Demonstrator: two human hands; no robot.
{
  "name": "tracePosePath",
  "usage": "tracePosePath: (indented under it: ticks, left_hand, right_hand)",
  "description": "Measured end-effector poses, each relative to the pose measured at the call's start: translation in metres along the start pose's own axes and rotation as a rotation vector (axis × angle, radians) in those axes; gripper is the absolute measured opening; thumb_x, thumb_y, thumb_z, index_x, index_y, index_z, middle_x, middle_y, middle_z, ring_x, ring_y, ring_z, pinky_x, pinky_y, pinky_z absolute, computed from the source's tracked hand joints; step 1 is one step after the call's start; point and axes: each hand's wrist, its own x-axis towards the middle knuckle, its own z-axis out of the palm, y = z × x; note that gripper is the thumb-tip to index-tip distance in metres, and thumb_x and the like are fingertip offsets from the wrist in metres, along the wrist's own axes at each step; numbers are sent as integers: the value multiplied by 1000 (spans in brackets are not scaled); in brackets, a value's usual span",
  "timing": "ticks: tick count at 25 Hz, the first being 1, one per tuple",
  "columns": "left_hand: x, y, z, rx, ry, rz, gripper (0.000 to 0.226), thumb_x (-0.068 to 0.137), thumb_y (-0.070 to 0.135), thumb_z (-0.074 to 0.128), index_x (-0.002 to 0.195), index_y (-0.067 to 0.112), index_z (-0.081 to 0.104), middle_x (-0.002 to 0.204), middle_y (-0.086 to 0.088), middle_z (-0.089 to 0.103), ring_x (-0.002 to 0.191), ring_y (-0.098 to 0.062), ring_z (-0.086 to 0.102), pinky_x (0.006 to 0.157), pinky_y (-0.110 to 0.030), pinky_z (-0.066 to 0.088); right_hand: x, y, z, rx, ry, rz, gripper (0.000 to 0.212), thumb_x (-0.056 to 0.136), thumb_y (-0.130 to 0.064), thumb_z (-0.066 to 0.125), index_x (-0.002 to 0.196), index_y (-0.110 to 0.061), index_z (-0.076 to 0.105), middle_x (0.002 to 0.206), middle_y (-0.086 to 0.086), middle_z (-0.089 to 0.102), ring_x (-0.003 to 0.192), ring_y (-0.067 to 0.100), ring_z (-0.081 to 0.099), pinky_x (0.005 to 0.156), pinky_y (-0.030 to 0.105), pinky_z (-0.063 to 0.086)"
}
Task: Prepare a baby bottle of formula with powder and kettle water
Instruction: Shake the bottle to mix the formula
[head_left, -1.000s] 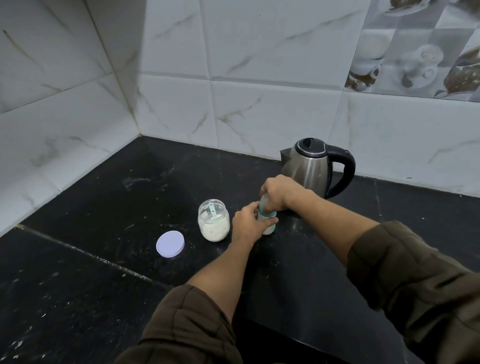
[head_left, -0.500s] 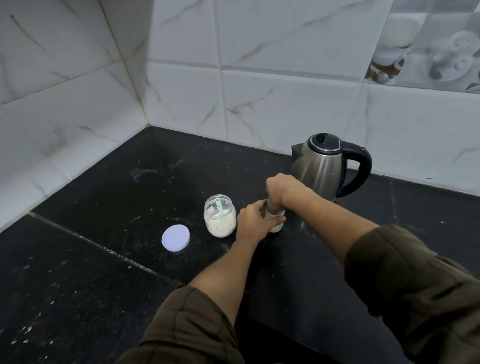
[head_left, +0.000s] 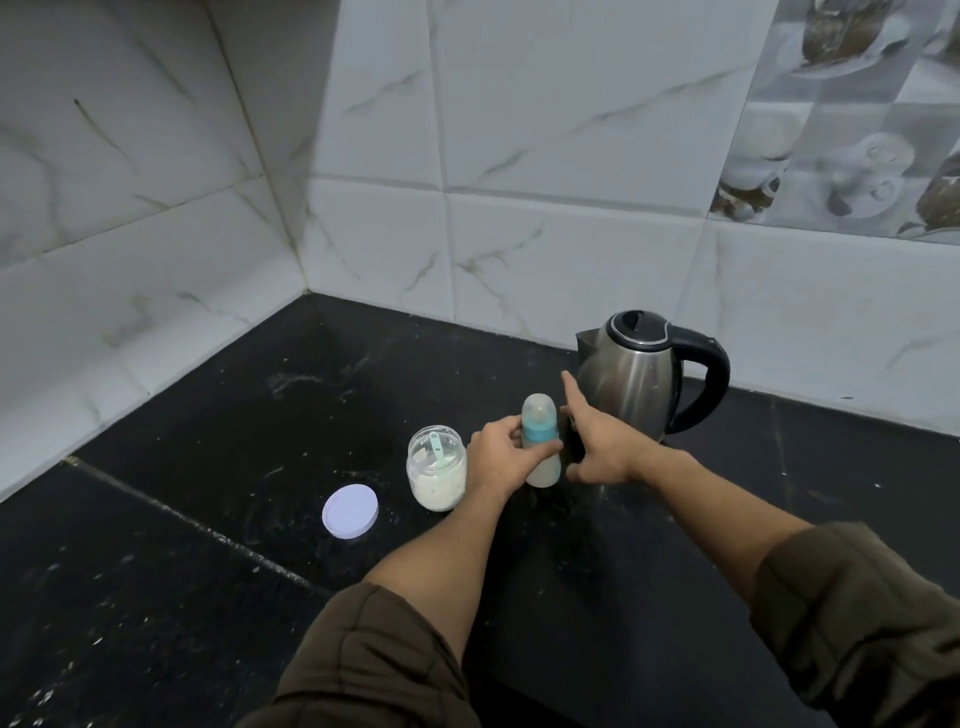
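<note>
Nearest the camera, two dark olive sleeves (head_left: 374, 670) framed the shot, pushed up from bare forearms that reached out over a black, white-flecked stone bench (head_left: 208, 467). Farther along on the left, a round lavender lid (head_left: 349, 512) lay flat on the bench, apart from its jar. Just beyond and to the right of it stood the open glass jar (head_left: 435, 475), holding white powder in its lower part, with a pale green scoop (head_left: 435, 448) propped inside. Beside the jar, the person's left hand (head_left: 498, 457) gripped the baby bottle (head_left: 540, 441), its fingers (head_left: 543, 451) wrapped around the teal collar. The bottle stood upright on the bench between jar and kettle, with a clear domed cap on top and a pale, milky fill below the collar. Just right of the bottle, the right hand (head_left: 597, 447) held nothing; its fingers (head_left: 574, 395) were spread wide and straight, the forefinger pointing up and away toward the kettle, and whether the hand touched the bottle could not be told. Behind both hands sat the stainless-steel kettle (head_left: 639, 379), its black lid closed, its black handle turned to the right and its spout to the left. At the back, white marble-veined wall tiles (head_left: 519, 156) met in a corner, with a band of patterned grey tiles (head_left: 857, 130) at the upper right.
</note>
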Motion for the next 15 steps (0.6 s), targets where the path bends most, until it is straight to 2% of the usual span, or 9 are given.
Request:
tracePosePath:
  ticks: [2,5,7,12,15]
  left_hand:
    - [5,17,-8,6,22,39,54,68,58,88,112,29,77,98,14,78,91,0,72,87,-32,60]
    - [13,46,-17,12,60,99,47,67,60,87,103,30,77,86,17,77,83,3,71,83,-30,61]
    - [17,63,-25,9,86,134,43,69,58,86,100,31,77,81,18,76,81,4,71,81,-28,61]
    - [24,84,-45,24,134,211,40,70,57,84,100,31,78,78,18,76,78,5,71,79,-25,60]
    - [25,88,-56,-74,155,219,44,78,60,75,109,29,78,87,18,77,85,3,72,88,-29,60]
  right_hand:
    - [-2,-2,0,67,110,0,146,79,-29,88,155,-35,-36,155,9,51,126,25,62,110,37,47]
    - [0,-17,-9,122,263,-52,134,85,-35,84,161,-30,-27,126,9,71,98,19,69,94,31,51]
    - [4,-23,-19,134,396,-93,124,88,-36,79,164,-30,-19,111,9,75,89,22,71,87,33,55]
    - [15,-34,-40,158,483,-226,116,89,-37,77,165,-35,-11,89,-6,66,77,11,65,77,28,51]
    - [22,-44,-48,173,543,-285,102,89,-37,75,165,-36,6,84,-6,65,70,15,64,75,33,52]
